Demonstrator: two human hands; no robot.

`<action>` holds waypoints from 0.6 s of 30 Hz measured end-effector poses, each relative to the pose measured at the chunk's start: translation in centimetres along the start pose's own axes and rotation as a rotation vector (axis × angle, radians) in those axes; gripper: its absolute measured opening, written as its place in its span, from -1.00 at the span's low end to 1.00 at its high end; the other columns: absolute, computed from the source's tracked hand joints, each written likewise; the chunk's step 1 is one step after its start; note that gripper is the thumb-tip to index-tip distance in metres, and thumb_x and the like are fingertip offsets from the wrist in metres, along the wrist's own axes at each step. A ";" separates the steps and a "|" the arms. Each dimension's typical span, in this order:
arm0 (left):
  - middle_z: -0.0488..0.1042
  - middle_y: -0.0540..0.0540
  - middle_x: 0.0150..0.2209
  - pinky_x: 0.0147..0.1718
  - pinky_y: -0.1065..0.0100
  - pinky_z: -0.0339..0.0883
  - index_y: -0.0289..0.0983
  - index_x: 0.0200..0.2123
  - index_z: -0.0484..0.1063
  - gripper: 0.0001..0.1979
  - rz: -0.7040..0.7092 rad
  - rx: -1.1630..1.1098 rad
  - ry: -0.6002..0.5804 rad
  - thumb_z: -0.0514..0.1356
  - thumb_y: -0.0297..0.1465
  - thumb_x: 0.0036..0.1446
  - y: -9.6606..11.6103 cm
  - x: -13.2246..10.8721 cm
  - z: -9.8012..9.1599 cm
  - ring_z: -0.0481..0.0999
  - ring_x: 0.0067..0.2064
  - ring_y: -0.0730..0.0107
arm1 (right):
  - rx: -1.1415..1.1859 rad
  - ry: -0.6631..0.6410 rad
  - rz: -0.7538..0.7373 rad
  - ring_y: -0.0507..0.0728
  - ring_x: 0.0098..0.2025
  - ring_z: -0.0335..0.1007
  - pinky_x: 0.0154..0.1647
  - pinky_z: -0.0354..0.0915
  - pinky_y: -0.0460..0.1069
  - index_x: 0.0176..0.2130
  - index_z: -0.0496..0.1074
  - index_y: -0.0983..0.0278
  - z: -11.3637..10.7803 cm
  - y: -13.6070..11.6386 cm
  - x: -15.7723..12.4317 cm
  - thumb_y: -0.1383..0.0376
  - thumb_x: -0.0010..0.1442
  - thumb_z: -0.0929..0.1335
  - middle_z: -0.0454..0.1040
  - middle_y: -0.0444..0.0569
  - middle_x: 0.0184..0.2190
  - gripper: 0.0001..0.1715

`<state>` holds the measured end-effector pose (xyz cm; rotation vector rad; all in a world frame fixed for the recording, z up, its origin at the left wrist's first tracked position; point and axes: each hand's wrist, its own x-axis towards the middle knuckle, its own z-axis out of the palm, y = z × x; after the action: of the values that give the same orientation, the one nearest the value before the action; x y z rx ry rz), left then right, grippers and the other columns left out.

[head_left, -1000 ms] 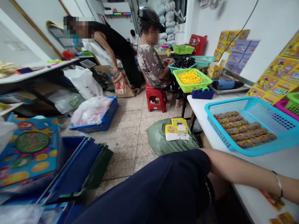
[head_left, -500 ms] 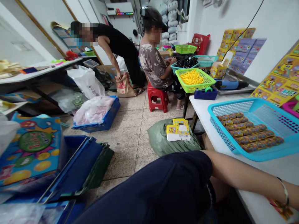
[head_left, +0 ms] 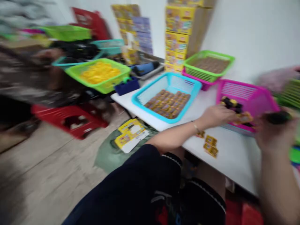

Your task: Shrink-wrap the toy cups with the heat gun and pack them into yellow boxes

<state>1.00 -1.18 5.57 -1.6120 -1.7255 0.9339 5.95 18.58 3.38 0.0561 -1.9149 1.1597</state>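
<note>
Two hands [head_left: 217, 115] [head_left: 269, 134] newly in view, left pinching yellow packet [head_left: 243, 117]

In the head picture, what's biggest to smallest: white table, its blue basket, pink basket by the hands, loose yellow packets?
White table
Blue basket and pink basket: too alike to rank
Loose yellow packets

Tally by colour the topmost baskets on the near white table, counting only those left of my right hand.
Blue basket: 1
Green basket: 1
Pink basket: 1, next to the left hand
Total: 3
</note>
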 end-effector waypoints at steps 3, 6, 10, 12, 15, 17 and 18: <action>0.69 -0.15 -0.03 0.15 0.21 0.53 -0.27 -0.05 0.62 -0.57 -0.586 -0.770 0.564 -0.06 -0.29 0.54 1.6 1.5 3.3 0.68 -0.03 0.38 | 0.241 -0.046 0.148 0.21 -0.28 0.52 -0.31 0.47 0.14 -0.04 0.43 0.01 -3.1 0.5 -0.4 -0.35 0.20 0.27 0.47 0.00 -0.31 -0.37; 0.70 -0.15 -0.16 0.22 0.19 0.45 -0.26 -0.17 0.63 -0.38 -0.621 -0.946 0.767 -0.17 -0.10 0.54 2.5 2.0 4.7 0.67 -0.06 0.39 | 0.309 -0.092 0.168 0.16 -0.24 0.51 -0.24 0.51 0.11 -0.01 0.37 0.05 -2.4 0.3 -0.4 -0.26 0.23 0.31 0.45 -0.03 -0.27 -0.43; 0.70 -0.13 -0.17 0.26 0.16 0.40 -0.23 -0.20 0.63 -0.30 -0.600 -0.946 0.822 -0.22 0.00 0.51 2.4 1.6 4.5 0.67 -0.08 0.39 | 0.330 -0.156 0.180 0.15 -0.23 0.55 -0.16 0.54 0.12 -0.01 0.40 0.07 -1.3 -0.3 -0.7 -0.26 0.22 0.34 0.49 -0.07 -0.24 -0.42; 0.71 -0.13 -0.18 0.26 0.15 0.41 -0.23 -0.19 0.64 -0.31 -0.596 -0.940 0.853 -0.21 0.00 0.51 2.2 1.5 4.4 0.67 -0.10 0.39 | 0.317 -0.180 0.175 0.16 -0.17 0.57 -0.06 0.54 0.13 0.00 0.43 0.06 -1.4 -0.4 -0.9 -0.25 0.21 0.37 0.52 -0.08 -0.20 -0.42; 0.71 -0.13 -0.19 0.24 0.16 0.43 -0.24 -0.16 0.64 -0.32 -0.614 -0.908 0.904 -0.19 -0.01 0.51 2.0 1.4 4.3 0.68 -0.13 0.39 | 0.325 -0.219 0.157 0.17 -0.11 0.59 0.01 0.53 0.14 0.02 0.46 0.06 -1.6 -0.6 -1.0 -0.21 0.19 0.42 0.57 -0.07 -0.16 -0.43; 0.71 -0.13 -0.19 0.23 0.17 0.44 -0.25 -0.16 0.65 -0.31 -0.623 -0.876 0.922 -0.21 -0.02 0.52 1.9 1.4 4.3 0.68 -0.12 0.39 | 0.318 -0.218 0.145 0.17 -0.10 0.59 0.00 0.53 0.13 -0.01 0.48 0.07 -1.6 -0.8 -1.0 -0.20 0.14 0.47 0.59 -0.06 -0.14 -0.41; 0.71 -0.12 -0.19 0.22 0.17 0.44 -0.25 -0.16 0.65 -0.30 -0.624 -0.865 0.926 -0.21 -0.02 0.52 1.9 1.4 4.2 0.69 -0.12 0.39 | 0.305 -0.216 0.141 0.17 -0.10 0.59 0.00 0.54 0.12 -0.02 0.49 0.08 -1.6 -0.9 -0.9 -0.20 0.10 0.49 0.60 -0.05 -0.13 -0.39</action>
<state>-1.44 -0.19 1.51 -1.3973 -1.7543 -0.8600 7.98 18.90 3.67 0.2233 -1.9348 1.5901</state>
